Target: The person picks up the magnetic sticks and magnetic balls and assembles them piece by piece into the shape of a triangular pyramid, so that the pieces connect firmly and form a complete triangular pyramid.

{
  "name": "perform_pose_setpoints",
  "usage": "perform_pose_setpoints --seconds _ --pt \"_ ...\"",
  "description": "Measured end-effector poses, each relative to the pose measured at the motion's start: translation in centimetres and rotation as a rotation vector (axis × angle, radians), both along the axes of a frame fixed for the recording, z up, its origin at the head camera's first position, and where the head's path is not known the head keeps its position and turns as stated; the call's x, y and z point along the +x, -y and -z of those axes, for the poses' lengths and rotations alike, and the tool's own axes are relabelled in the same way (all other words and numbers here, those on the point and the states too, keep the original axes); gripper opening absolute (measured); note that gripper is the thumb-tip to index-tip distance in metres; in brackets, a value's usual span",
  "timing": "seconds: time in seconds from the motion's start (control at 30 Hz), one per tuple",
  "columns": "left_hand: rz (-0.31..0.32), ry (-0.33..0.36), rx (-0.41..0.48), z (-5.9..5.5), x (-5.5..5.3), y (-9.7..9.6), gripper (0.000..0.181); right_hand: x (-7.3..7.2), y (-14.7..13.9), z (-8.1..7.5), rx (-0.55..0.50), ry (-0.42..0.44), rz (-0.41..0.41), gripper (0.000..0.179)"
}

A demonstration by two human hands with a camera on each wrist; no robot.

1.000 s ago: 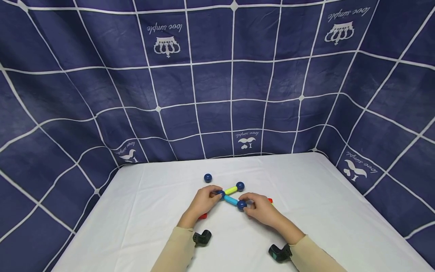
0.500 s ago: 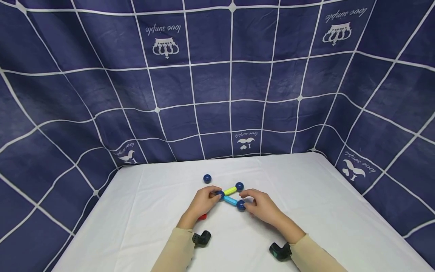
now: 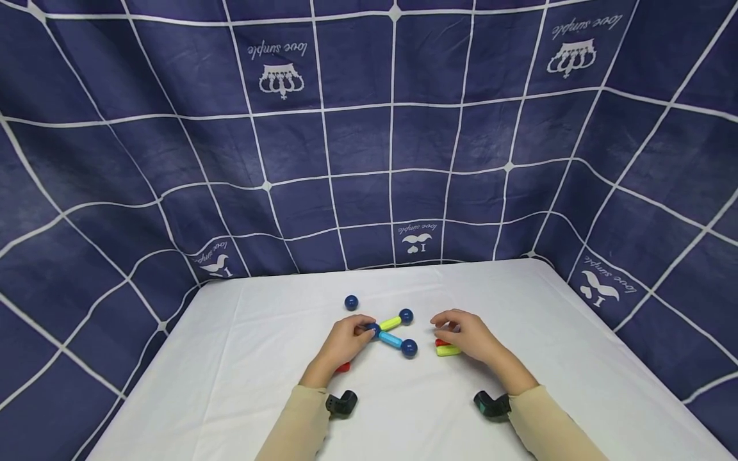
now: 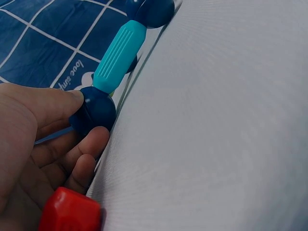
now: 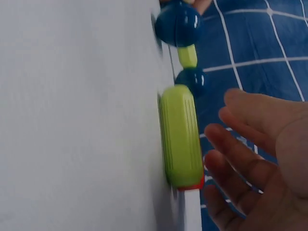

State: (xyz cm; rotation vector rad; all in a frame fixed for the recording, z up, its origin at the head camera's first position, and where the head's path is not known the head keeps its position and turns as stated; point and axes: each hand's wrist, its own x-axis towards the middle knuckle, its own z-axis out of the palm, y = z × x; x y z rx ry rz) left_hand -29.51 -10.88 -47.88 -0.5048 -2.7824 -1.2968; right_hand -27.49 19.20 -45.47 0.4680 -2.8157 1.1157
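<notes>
Right hand (image 3: 467,333) shifts toward the tabletop's (image 3: 527,320) right edge, free room before it, fingers loosely parted, holding nothing, by a ribbed yellow-green rod (image 5: 181,137); left hand (image 3: 344,340) pinches a glossy blue ball (image 4: 98,109).

On the white-covered table (image 3: 398,410) we see a loose blue ball (image 3: 351,303), a yellow-green rod (image 3: 390,324) and a light-blue rod (image 3: 390,340) forming a V with dark-blue end balls (image 3: 409,347), a red rod (image 3: 441,342) beside a second lime rod (image 3: 448,351), and a partly hidden red piece (image 3: 343,367).
</notes>
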Motion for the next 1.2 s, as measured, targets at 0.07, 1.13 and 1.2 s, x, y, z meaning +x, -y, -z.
perform_pose_setpoints --seconds 0.07,1.13,1.2 --pt "0.0 0.004 -0.002 0.0 0.0 0.0 0.027 -0.3 -0.7 0.3 0.012 0.031 -0.017 0.023" --pt "-0.002 -0.005 -0.004 0.0 0.1 0.0 0.027 -1.0 -2.7 1.5 0.041 0.088 -0.109 0.009" --pt "-0.002 -0.003 -0.003 0.0 0.1 0.0 0.027 -1.0 -2.7 1.5 0.04 0.084 -0.115 0.009"
